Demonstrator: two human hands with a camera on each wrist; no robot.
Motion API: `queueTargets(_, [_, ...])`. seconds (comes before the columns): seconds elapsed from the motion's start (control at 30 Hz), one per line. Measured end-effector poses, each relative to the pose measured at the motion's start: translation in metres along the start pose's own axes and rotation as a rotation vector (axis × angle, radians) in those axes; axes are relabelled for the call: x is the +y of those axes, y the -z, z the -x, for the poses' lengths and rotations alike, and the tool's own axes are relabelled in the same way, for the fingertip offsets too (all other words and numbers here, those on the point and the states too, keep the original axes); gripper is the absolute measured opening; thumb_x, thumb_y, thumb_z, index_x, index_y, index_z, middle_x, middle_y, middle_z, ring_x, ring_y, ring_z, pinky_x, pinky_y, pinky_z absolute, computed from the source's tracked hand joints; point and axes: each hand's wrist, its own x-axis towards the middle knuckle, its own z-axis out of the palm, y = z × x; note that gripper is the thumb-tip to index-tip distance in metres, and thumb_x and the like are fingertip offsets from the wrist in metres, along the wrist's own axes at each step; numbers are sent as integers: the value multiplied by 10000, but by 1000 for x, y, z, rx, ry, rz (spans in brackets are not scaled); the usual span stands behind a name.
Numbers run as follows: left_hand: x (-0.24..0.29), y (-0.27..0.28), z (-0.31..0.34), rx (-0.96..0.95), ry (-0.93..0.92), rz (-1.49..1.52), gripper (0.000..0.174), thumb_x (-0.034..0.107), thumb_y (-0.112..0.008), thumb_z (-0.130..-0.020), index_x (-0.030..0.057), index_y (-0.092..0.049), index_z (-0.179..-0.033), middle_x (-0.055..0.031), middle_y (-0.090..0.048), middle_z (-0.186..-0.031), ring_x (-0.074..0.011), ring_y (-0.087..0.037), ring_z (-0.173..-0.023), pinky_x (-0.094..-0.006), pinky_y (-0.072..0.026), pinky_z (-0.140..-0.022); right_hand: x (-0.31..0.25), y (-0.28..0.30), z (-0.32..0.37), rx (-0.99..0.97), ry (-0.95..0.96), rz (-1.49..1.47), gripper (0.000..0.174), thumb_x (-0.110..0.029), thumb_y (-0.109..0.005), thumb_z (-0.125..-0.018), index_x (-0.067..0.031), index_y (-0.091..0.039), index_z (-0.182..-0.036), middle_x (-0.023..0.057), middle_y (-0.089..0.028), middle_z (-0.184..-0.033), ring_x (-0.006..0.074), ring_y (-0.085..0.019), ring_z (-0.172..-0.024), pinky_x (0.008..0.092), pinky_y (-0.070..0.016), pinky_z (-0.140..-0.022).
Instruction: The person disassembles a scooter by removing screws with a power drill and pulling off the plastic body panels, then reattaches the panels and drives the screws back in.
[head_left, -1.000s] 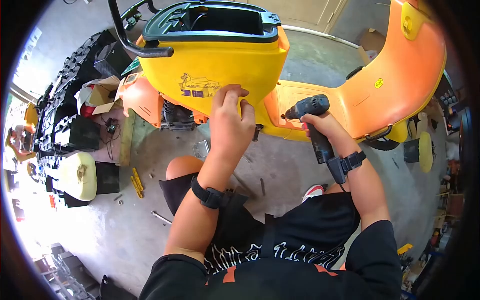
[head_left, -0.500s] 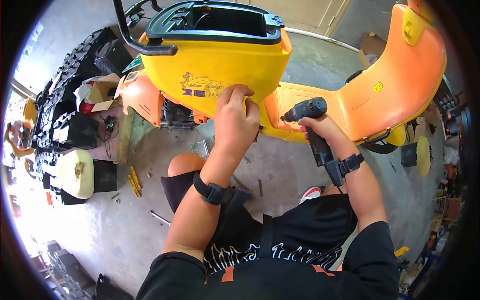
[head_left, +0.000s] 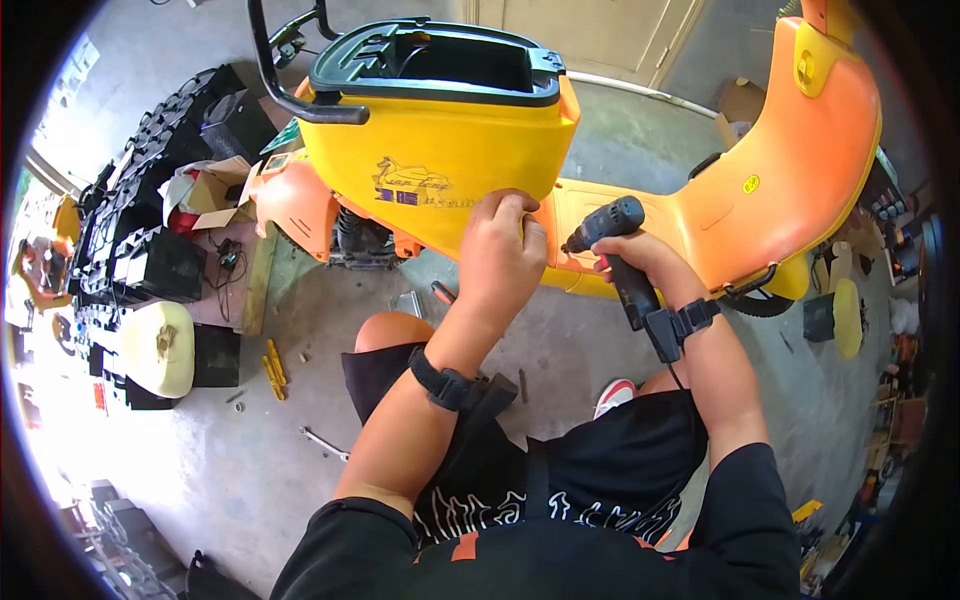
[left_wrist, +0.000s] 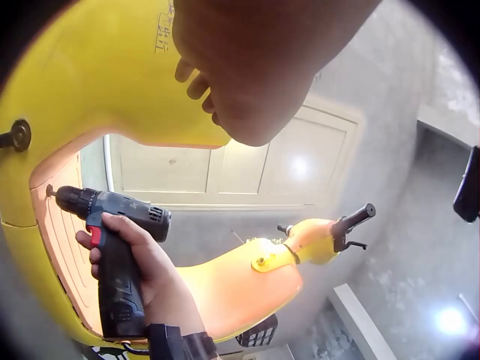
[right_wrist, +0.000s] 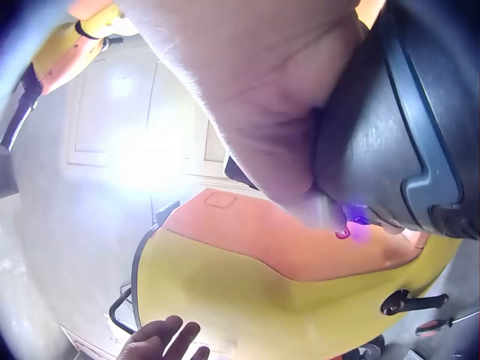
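My right hand (head_left: 650, 262) grips a dark cordless drill (head_left: 632, 290) by its handle, index finger by the red trigger. The drill's chuck (left_wrist: 71, 199) points toward the orange footboard (left_wrist: 67, 262) of a scooter, and its short bit overlaps the board in the left wrist view. My left hand (head_left: 503, 250) reaches to the lower right of the scooter's yellow front panel (head_left: 450, 140), fingers loosely bent at its surface. In the right wrist view, the left hand's fingers (right_wrist: 180, 341) appear spread in front of the panel.
A screwdriver (right_wrist: 439, 326) lies on the floor under the scooter. Yellow-handled pliers (head_left: 274, 370) and a wrench (head_left: 325, 443) lie to the left. Black batteries (head_left: 150, 265) and an open cardboard box (head_left: 222, 190) line the left side. The scooter's orange seat section (head_left: 790, 190) rises at right.
My left hand has slid rightward along the yellow panel, uncovering more of the lettering and a tool handle below. The drill stays by the footboard in my right hand. The head view has shifted slightly.
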Motion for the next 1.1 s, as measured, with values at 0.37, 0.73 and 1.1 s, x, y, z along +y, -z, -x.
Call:
queueTargets(0.37, [-24,-15,-48,588,-110,-56,284,-43,-659,-779,-10,-642,-1060,-213,-602,-1140,-410,-578,-1078,-472,-465,-948,-37,-8,-3,72,-56,-269,201,-60,-678,-887,20,-637,-1067,150,-712,-893,246,-727,-749,354,-621,-685])
queueTargets(0.73, [-36,-17,-52,499,-85,-152,182,-9,-663,-828,8,-660,-1009,-189,-524,-1092,-376,-530,-1064,-434,-448,-932,-59,38,-80,107,216,-287,101,-118,-650,-891,-20,-633,-872,79,-660,-760,184,-632,-685,321,-536,-662])
queueTargets(1.1, [-50,-6,-49,383,-186,-341,183,-29,-643,-800,43,-643,-968,-164,-484,-1090,-354,-487,-1057,-452,-419,-917,-68,35,-162,-39,127,-243,145,-65,-643,-827,56,-638,-906,125,-666,-756,221,-654,-616,334,-568,-584])
